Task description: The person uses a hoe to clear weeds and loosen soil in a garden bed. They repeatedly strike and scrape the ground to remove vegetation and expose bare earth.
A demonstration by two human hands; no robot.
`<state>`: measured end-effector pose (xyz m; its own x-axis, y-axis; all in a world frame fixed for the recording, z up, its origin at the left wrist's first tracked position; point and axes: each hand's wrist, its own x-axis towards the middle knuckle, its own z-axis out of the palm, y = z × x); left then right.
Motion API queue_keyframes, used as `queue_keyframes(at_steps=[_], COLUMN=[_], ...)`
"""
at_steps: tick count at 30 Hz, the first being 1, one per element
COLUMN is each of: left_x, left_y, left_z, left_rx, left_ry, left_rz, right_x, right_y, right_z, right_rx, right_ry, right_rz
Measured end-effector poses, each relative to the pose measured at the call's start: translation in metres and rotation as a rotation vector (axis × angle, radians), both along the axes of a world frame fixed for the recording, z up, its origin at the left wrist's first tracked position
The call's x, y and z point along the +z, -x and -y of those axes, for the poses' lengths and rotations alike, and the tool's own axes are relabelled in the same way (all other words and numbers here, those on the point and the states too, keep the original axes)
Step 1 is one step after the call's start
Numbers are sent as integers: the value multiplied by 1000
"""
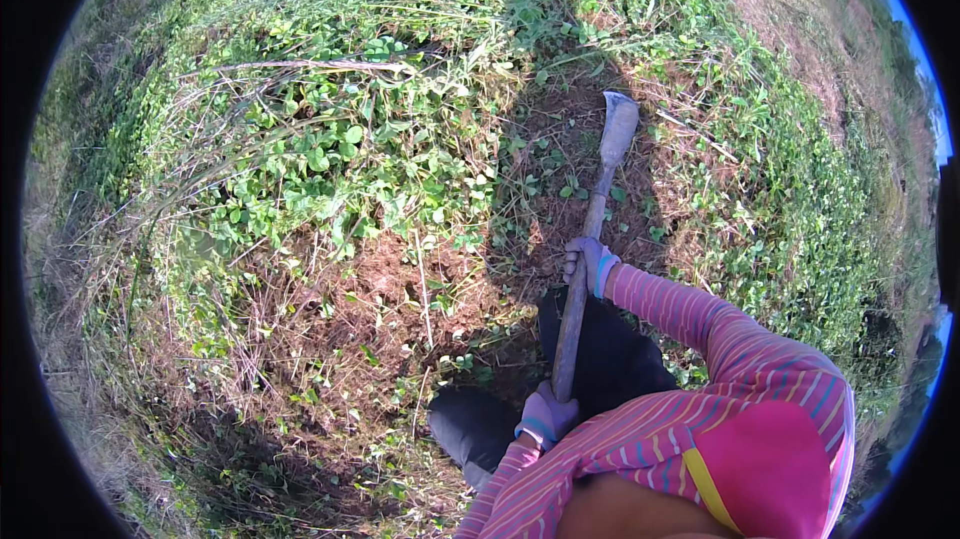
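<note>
A long-handled bladed tool (pixel 574 336) reaches forward from my body over the ground, with a worn wooden handle. Its flared metal blade (pixel 621 123) fits on by a narrow socket and lies over shaded soil and cut stems; whether it touches the soil, I cannot tell. Around the middle of the handle my right hand (pixel 590 258) is closed, in a pale glove with a light blue cuff. My left hand (pixel 547 415), gloved alike, grips the handle's near end. Leafy green plants (pixel 337 141) grow to the left of the blade.
Bare reddish soil (pixel 375 276) with dry stalks lies left of my dark-trousered legs (pixel 607 359). Long dry grass stems (pixel 300 66) arch over the plants. More low greenery (pixel 795 239) covers the right side. My shadow (pixel 555 89) falls ahead.
</note>
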<state>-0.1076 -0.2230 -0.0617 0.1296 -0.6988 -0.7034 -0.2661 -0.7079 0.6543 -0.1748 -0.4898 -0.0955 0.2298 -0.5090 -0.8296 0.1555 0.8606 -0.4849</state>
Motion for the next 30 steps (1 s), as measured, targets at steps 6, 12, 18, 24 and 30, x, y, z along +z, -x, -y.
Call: queue_keyframes(at_steps=[6,12,18,24,30], left_x=[5,22,36,22,-12], left_y=[-1,3,11,31,41], left_z=[37,-11,-16,-18,19], left_rx=[-51,685,991,653,205], left_ry=[117,21,212,13,112], left_rz=[-137,-378,-605,-305,-262], right_x=[21,41,82,75,43], right_y=[25,-144,-198,-142,-8], right_z=[43,-19,-69,-51,26], right_rx=[-68,540,721,554,128], right_ry=[29,87,293,154,177], right_rz=[-109,-63,143,71,-76])
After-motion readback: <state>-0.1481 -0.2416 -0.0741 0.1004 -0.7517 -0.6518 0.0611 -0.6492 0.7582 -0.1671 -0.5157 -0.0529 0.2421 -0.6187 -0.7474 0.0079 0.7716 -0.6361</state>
